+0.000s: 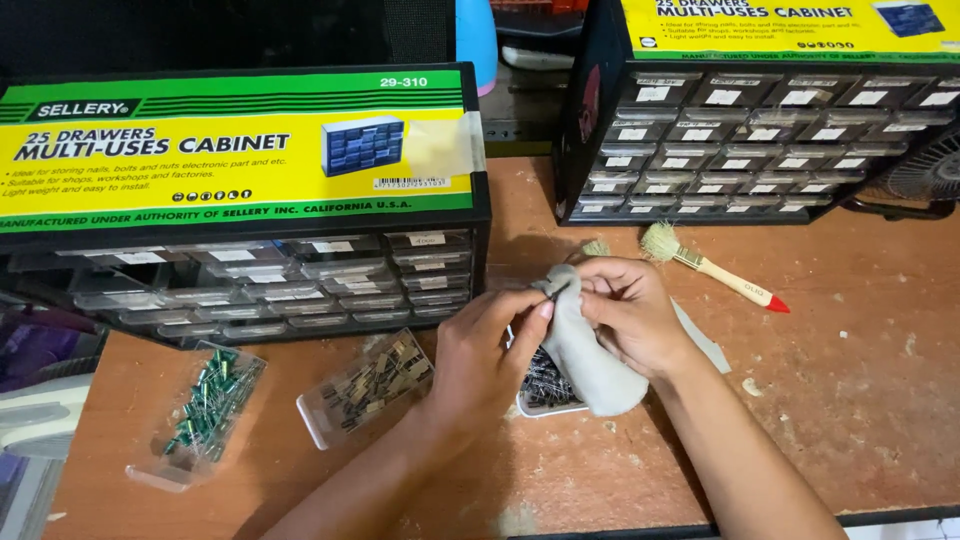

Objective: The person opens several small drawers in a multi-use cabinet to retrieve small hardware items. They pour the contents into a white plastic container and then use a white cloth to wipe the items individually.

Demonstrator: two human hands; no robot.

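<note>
From the head camera, the left hand (pixel 478 352) and right hand (pixel 630 315) pinch a grey cloth (pixel 585 355) between them above a clear drawer of small dark components (pixel 545 385) on the wooden bench (pixel 850 350). This looks like wiping; finishing likely calls for a steady pinch on whatever the cloth hides.

Even, fairly bright indoor light, likely from above. Soft short shadows under the forearms and below the left drawer cabinet (pixel 240 200). Mild glare on that cabinet's clear drawer fronts and glossy label top. Focus sharp around the cabinet; slight softness at frame corners. Dark, underexposed area behind the cabinet. No motion blur.
</note>
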